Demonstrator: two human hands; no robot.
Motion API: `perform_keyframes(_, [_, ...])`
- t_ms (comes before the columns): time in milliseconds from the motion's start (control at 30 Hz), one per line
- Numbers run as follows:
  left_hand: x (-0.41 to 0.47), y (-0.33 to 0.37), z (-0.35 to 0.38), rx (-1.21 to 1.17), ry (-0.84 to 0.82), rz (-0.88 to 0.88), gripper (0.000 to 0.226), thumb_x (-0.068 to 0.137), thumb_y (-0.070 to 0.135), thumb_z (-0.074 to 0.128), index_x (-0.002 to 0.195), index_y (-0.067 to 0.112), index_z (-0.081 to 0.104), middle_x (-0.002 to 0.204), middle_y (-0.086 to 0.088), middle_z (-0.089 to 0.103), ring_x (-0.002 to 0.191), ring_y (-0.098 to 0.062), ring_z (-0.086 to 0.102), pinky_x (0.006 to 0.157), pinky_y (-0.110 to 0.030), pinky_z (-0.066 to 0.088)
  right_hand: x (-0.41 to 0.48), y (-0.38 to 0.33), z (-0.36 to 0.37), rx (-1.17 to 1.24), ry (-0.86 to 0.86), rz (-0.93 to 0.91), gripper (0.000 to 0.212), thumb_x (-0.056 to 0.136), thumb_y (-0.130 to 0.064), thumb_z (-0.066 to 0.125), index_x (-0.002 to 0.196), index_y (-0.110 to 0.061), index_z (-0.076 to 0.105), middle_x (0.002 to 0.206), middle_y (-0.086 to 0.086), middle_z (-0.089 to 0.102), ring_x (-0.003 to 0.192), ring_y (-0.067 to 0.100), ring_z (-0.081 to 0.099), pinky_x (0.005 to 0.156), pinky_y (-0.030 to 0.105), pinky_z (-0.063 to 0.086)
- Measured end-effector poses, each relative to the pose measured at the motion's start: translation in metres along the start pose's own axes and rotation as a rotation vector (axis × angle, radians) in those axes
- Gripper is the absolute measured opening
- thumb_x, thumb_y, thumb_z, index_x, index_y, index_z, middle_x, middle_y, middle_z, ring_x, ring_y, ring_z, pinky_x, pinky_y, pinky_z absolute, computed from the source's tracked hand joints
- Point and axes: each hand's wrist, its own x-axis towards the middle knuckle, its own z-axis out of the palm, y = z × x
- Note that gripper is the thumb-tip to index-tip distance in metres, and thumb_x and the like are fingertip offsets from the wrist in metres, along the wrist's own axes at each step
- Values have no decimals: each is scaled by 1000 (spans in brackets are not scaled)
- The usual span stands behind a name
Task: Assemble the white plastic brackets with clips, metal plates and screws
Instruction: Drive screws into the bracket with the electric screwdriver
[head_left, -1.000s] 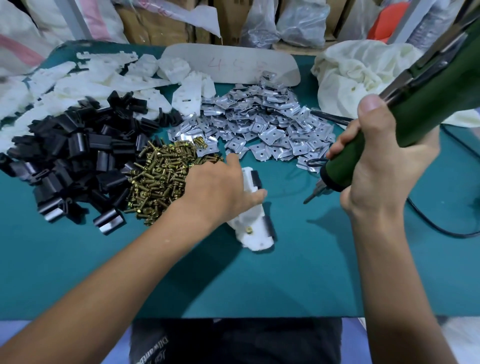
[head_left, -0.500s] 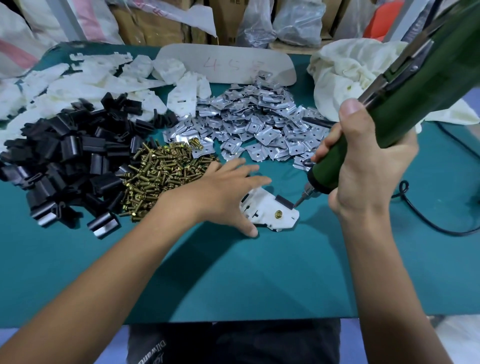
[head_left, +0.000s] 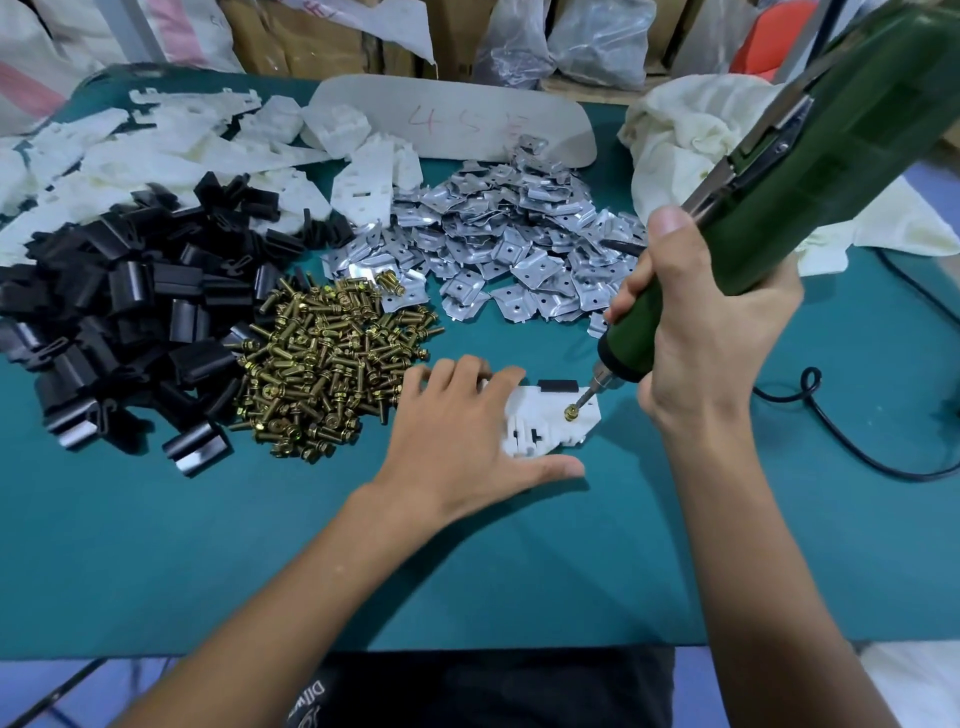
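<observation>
The white bracket (head_left: 545, 421) lies flat on the green counter (head_left: 311, 545), just in front of the person, with a black clip (head_left: 558, 385) on its far edge and a brass screw (head_left: 571, 413) standing in it. The left hand (head_left: 462, 431) presses on the bracket's left part, its fingers (head_left: 498, 376) straight and released and the thumb stretched along the near edge. The right hand (head_left: 711, 332) is clenched round a green electric screwdriver (head_left: 810, 166), held tilted. Its bit (head_left: 589, 397) meets the screw head, though it is too small to tell whether it is seated.

To the left lies a heap of brass screws (head_left: 322, 364), and beyond it a heap of black clips (head_left: 119, 312). Farther back are metal plates (head_left: 509, 244) and more white brackets (head_left: 156, 150). A pale cloth (head_left: 691, 135) and a black cable (head_left: 857, 441) lie to the right.
</observation>
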Motion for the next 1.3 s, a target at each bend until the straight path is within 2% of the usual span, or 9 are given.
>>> perform_keyframes(200, [-4, -4, 5, -71, 96, 56, 111, 64, 100, 33, 139, 21, 57, 114, 4, 62, 110, -21, 54, 97, -43, 39, -2, 9, 0, -20, 8, 2, 32, 81, -27, 81, 86, -10, 55, 61, 5, 56, 43, 24, 50, 49, 32, 48])
perform_keyframes(433, [-4, -5, 7, -23, 61, 65, 98, 71, 92, 38, 138, 23, 56, 110, 5, 59, 109, -20, 51, 97, -41, 37, -3, 10, 1, -37, 12, -31, 27, 81, -22, 80, 84, -14, 54, 63, 0, 56, 43, 21, 50, 49, 31, 48])
perform_keyframes(567, [-4, -4, 7, -15, 67, 40, 92, 72, 89, 38, 136, 25, 57, 108, 5, 59, 107, -21, 52, 96, -41, 37, -2, 11, 1, -43, 30, -14, 25, 79, -17, 76, 84, -11, 53, 65, 8, 52, 45, 25, 47, 50, 33, 47])
perform_keyframes(800, [-4, -2, 6, -3, 54, 13, 90, 73, 88, 36, 135, 25, 56, 107, 4, 58, 107, -21, 50, 96, -41, 35, -4, 11, 3, -60, 30, -32, 31, 79, -21, 79, 87, -7, 53, 65, 8, 52, 47, 25, 48, 50, 32, 48])
perform_keyframes(967, [-4, -2, 5, -22, 53, 11, 83, 74, 86, 37, 129, 27, 57, 105, 5, 56, 107, -20, 48, 96, -40, 34, -7, 8, 7, -93, -24, -56, 29, 80, -22, 80, 87, -11, 54, 62, -5, 56, 45, 19, 50, 49, 32, 49])
perform_keyframes(1067, [-3, -2, 6, -32, 65, 13, 79, 75, 85, 38, 125, 27, 58, 103, 5, 55, 105, -20, 48, 95, -41, 34, -10, 6, 8, -105, -44, -43, 28, 79, -21, 77, 86, -8, 53, 60, -8, 55, 45, 18, 50, 49, 31, 48])
perform_keyframes(1167, [-3, -2, 6, -30, 64, 21, 78, 75, 84, 39, 125, 26, 58, 103, 4, 55, 105, -21, 47, 95, -42, 36, -13, 5, 9, -157, -76, -66, 22, 77, -21, 75, 77, -18, 53, 58, -5, 53, 43, 24, 50, 47, 32, 46])
perform_keyframes(1233, [-4, -2, 7, -30, 65, 20, 78, 75, 83, 39, 124, 26, 58, 103, 3, 55, 105, -22, 47, 94, -42, 35, -16, 4, 13, -204, -83, -97, 25, 78, -23, 76, 72, -29, 53, 59, 6, 53, 45, 36, 51, 45, 38, 45])
perform_keyframes(1300, [-4, -1, 6, -25, 62, 9, 78, 75, 83, 38, 124, 27, 58, 103, 3, 56, 106, -22, 48, 94, -42, 35, -17, 5, 16, -222, -63, -102, 26, 78, -24, 77, 72, -30, 53, 63, 16, 52, 52, 46, 50, 46, 45, 46])
